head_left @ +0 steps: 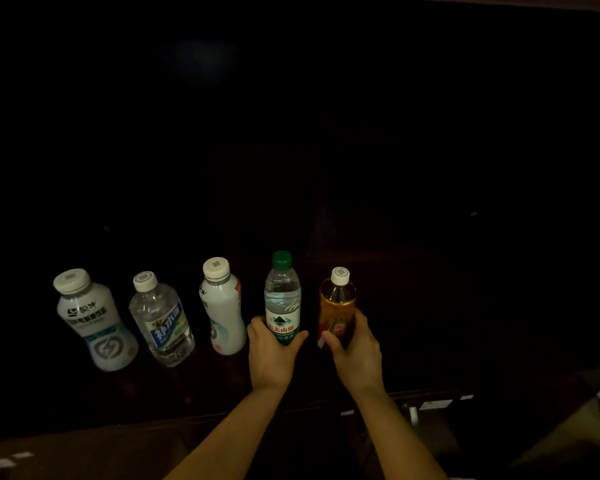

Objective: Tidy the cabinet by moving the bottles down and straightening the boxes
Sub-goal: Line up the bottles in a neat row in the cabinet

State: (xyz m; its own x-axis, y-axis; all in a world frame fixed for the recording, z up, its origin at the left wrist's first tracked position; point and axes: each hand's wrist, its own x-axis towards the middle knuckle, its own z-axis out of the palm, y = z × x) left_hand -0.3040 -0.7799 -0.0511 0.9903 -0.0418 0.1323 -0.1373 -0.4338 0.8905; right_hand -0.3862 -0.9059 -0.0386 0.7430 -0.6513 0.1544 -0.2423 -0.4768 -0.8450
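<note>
At lower centre of the frame, a green-capped water bottle (282, 299) is being gripped by the left hand (270, 355) and an amber tea bottle (337, 308) by the right hand (355, 355), apparently being placed; release is called for next.

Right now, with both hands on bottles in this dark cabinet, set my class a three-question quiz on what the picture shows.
1. How many bottles stand in the row?
2. True or false: the left hand grips the green-capped water bottle.
3. Which bottle does the right hand hold: A) the leftmost white bottle, B) the amber drink bottle, C) the clear blue-labelled bottle?

Key: 1) five; 2) true; 3) B.
</note>
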